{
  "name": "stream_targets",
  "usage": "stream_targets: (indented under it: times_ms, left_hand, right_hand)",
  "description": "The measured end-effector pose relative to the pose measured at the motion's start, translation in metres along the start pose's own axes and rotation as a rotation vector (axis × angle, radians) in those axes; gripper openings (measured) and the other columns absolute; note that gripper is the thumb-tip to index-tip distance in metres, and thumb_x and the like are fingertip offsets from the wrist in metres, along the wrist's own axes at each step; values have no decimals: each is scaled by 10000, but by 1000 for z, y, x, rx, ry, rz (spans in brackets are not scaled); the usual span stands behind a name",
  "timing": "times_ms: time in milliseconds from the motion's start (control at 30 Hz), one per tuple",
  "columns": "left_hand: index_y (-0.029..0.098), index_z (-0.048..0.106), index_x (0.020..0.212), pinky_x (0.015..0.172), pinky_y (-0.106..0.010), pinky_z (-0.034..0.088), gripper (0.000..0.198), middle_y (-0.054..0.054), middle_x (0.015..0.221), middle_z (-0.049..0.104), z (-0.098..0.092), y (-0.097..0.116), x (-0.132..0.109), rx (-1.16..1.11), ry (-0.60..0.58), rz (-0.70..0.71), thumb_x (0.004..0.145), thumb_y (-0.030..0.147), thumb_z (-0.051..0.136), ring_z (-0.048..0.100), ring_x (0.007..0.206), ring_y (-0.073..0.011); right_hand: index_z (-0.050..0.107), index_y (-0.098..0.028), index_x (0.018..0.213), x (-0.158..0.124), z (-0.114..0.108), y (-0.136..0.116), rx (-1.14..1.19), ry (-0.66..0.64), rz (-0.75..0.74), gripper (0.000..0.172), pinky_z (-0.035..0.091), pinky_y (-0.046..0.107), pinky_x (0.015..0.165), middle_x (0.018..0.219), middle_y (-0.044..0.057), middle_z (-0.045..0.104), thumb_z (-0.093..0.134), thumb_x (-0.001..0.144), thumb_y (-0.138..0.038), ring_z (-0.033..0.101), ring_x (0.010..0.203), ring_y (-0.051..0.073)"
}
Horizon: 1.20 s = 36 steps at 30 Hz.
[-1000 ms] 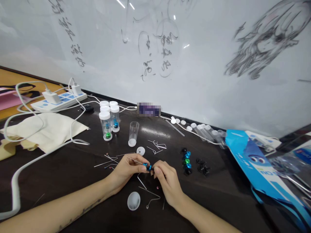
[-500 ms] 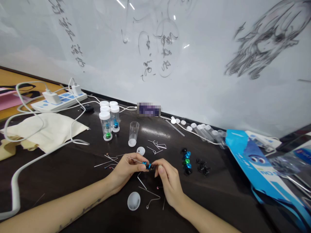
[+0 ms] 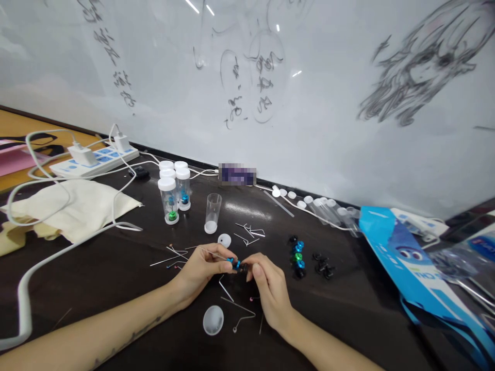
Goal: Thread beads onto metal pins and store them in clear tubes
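My left hand (image 3: 201, 273) is pinched on a thin metal wire pin (image 3: 213, 254) that carries small blue beads (image 3: 234, 264) at its end. My right hand (image 3: 266, 283) is pinched at the same spot, fingertips closed on the dark end of the bead stack. Both hands hover just above the dark table (image 3: 116, 268). Loose bent wire pins (image 3: 240, 314) lie under and around the hands. A row of blue and green beads (image 3: 297, 257) sits just right of my right hand, with small black pieces (image 3: 323, 265) beside it.
Capped clear vials (image 3: 170, 198) with beads inside and an open vial (image 3: 212, 212) stand behind the hands. White caps (image 3: 213, 319) lie near. A cream cloth (image 3: 73, 206), white cables and a power strip (image 3: 93, 157) fill the left. Blue packaging (image 3: 410, 268) lies right; a whiteboard stands behind.
My right hand's fingers have shifted slightly at the bead end of the wire. Otherwise nothing has visibly moved.
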<state>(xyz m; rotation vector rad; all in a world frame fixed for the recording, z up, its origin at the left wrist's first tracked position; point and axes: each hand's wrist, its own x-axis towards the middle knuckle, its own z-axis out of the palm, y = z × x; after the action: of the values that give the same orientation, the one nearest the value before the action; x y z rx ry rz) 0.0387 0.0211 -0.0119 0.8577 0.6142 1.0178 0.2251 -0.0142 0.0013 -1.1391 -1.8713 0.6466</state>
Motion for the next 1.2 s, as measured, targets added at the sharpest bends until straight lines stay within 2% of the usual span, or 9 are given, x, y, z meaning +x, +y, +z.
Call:
stream_targets:
  times_ms: [133,233,500,600,800,867,1033,1133,1200]
  left_hand:
    - [146,755,776,688,-234,487,147,-25,709,740,1,0,0,12,-1,10,653,172,831,659,669,-134]
    - [145,755,768,663,-217,476,148,-17,688,731,1,0,0,16,0,8,646,168,836,645,652,-122]
    - [150,757,786,678,-209,467,161,-15,706,731,-4,-3,2,8,14,17,651,181,839,638,666,-113]
    - [145,758,774,669,-205,467,161,-17,702,734,-2,-2,1,8,11,12,640,177,843,636,655,-110]
    - [135,758,745,650,-214,467,143,-27,675,735,3,2,-1,32,-16,8,629,158,839,635,640,-123]
    - [136,759,747,653,-213,465,142,-25,677,734,2,2,-1,32,-12,12,631,158,838,633,644,-121]
    - [146,762,769,658,-199,458,162,-10,691,730,-1,-1,2,12,24,10,630,167,843,622,646,-104]
    - [146,762,767,648,-197,457,156,-10,679,727,0,0,1,18,16,8,633,165,840,620,637,-102]
    - [143,761,759,647,-203,461,151,-15,675,728,1,1,0,29,-3,5,630,158,838,625,635,-109]
  right_hand:
    - [554,-212,761,1,1,1,-22,-45,6,397,381,301,718,721,3,588,291,1034,-330,552,708,164]
    - [551,-209,733,1,1,1,-54,-92,22,378,377,293,712,713,-3,591,341,1026,-326,545,710,162]
    - [553,-219,963,2,3,0,-66,-27,-16,52,393,295,730,811,-5,573,531,947,-263,549,753,166]
    - [557,-216,938,2,3,1,-72,-28,-15,57,391,294,722,793,-7,569,537,944,-269,544,746,166]
    - [548,-207,736,2,0,1,-101,-128,13,324,366,296,702,701,-10,566,396,1010,-288,521,707,160]
    - [552,-209,760,2,1,1,-98,-118,7,291,367,297,707,726,-7,569,416,1004,-290,525,721,163]
    - [554,-219,966,1,3,1,-60,-33,-28,48,388,305,755,846,2,566,544,944,-260,552,763,164]
    - [555,-216,906,2,3,0,-72,-43,-17,75,383,296,723,793,-4,564,540,947,-277,539,748,166]
    - [548,-213,808,2,2,0,-85,-79,-1,199,371,292,699,731,-10,560,483,976,-297,522,718,163]
